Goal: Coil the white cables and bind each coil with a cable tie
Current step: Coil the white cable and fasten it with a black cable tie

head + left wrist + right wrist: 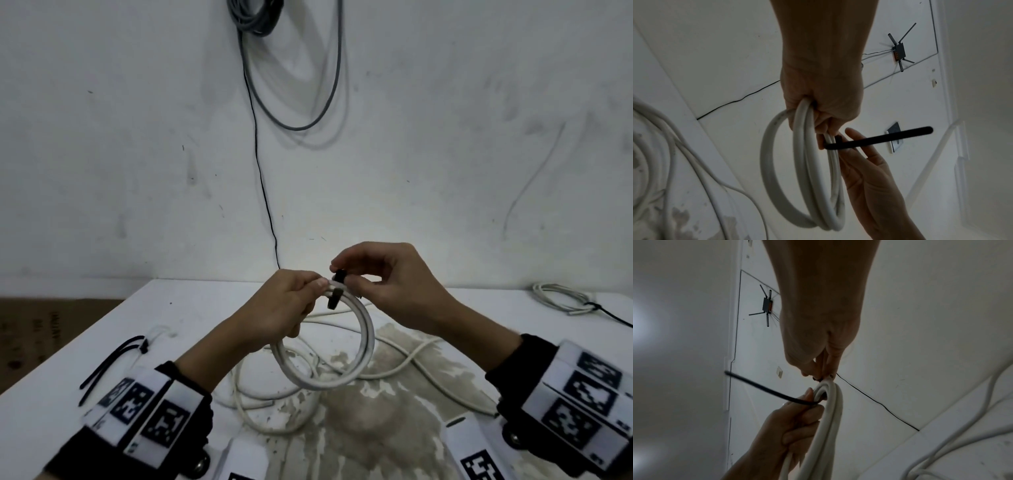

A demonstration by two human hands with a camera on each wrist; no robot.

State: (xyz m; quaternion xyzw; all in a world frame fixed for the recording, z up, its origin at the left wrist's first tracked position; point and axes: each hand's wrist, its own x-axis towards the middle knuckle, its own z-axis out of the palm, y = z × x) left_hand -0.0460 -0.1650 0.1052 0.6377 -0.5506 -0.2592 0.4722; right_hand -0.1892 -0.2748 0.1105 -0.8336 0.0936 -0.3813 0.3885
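Note:
My left hand (301, 305) grips the top of a white cable coil (363, 346) of a few turns, held upright above the table (205, 308). A black cable tie (334, 299) wraps the coil strands beside my left thumb. The thumb and forefinger of my right hand (346, 274) pinch the tie's upper end. In the left wrist view the tie (869, 139) loops round the coil (803, 162) and its long tail sticks out sideways. In the right wrist view the right hand (822, 376) pinches just above the coil (830, 418), and the tie's tail (766, 391) juts left.
Loose white cables (404, 368) sprawl over the table's worn patch under the coil. Spare black cable ties (113, 359) lie at the left edge. A bound white coil (561, 298) sits at the far right. Grey cables (291, 68) hang on the wall behind.

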